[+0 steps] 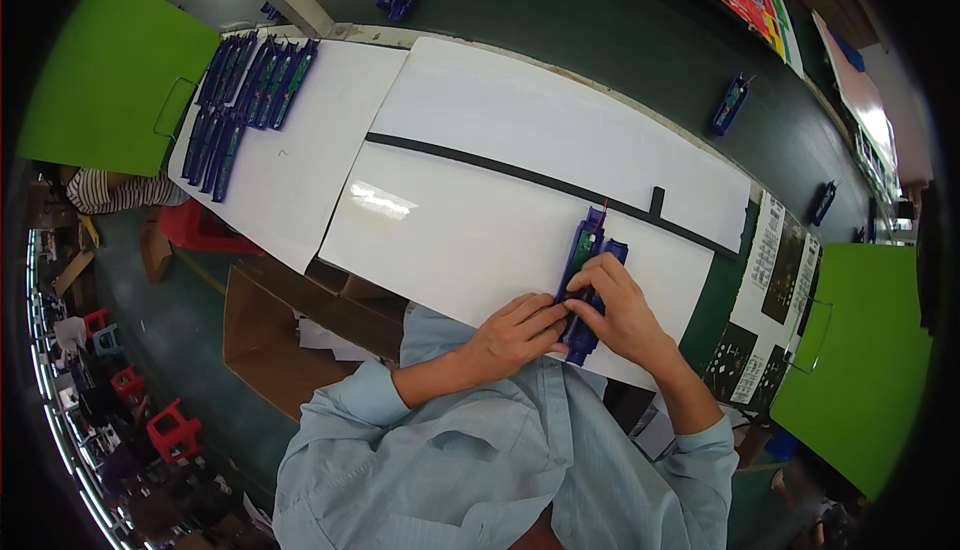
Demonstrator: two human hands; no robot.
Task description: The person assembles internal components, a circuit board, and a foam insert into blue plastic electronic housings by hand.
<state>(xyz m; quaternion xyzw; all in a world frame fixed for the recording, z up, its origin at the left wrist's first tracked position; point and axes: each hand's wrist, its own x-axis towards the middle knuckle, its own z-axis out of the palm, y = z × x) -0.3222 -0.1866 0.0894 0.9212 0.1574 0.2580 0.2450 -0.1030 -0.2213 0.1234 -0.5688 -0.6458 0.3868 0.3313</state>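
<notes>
- Lying side by side on the white worktop point(470, 240) in the head view, a green-boarded blue housing point(582, 250) and a blue piece point(617, 249) are partly covered.
- The left hand's point(513, 335) fingers are bent by their lower part; gripping cannot be told.
- The right hand's point(618, 308) fingers are curled over the blue piece; gripping cannot be told.

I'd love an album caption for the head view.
The left hand and right hand handle blue casings on a white work surface, with similar casings grouped farther left.
</notes>
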